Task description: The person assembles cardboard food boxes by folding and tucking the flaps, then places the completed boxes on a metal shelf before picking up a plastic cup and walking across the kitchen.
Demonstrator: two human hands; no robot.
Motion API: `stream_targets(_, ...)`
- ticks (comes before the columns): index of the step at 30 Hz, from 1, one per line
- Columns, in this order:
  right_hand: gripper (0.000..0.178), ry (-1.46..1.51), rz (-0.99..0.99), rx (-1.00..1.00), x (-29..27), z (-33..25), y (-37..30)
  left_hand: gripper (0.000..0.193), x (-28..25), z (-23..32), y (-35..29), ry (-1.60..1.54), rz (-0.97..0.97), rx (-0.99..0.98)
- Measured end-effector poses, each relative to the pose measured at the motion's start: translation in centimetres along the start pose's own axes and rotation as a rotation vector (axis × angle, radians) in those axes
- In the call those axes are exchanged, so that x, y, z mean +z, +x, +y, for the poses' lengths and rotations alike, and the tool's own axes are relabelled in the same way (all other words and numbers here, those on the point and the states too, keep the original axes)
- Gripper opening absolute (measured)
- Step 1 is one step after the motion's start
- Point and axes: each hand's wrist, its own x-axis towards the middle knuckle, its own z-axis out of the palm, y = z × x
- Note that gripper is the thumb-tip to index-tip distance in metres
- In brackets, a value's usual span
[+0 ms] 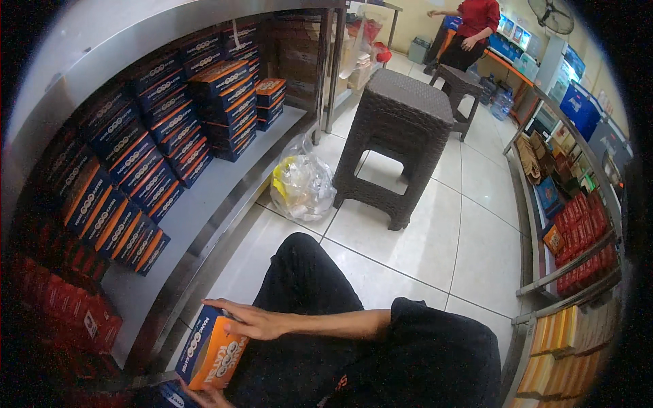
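Observation:
An orange and navy-blue cardboard food box (221, 350) is tilted in front of my lap, held between my two hands. My right hand (262, 323) grips its far end, the fingers stretched along the edge and the thumb side over the orange top. At the near end, my left hand (209, 397) holds the box by its lower edge; the lower frame edge cuts off much of that hand. Part of another navy box (171, 393) shows just left of my left hand, mostly out of frame.
On the left, a metal shelf (204, 192) bears stacked navy-orange boxes (146, 173) and red boxes (64, 302). A clear plastic bag (304, 187) lies beside a dark woven-pattern stool (401, 129). Another rack (544, 289) lines the right. A person in red (476, 27) stands far back.

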Motion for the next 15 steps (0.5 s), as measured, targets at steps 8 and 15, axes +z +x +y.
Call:
stream_targets(8,0.074,0.061,0.029,0.148,4.4,1.5,0.9,0.065,2.3,-8.0,1.0,-0.120,0.223,-0.140)
stream_targets(15,0.077,-0.044,-0.079,0.297,1.1,1.8,-0.9,0.083,2.4,-2.3,-0.1,-0.222,0.214,-0.048)
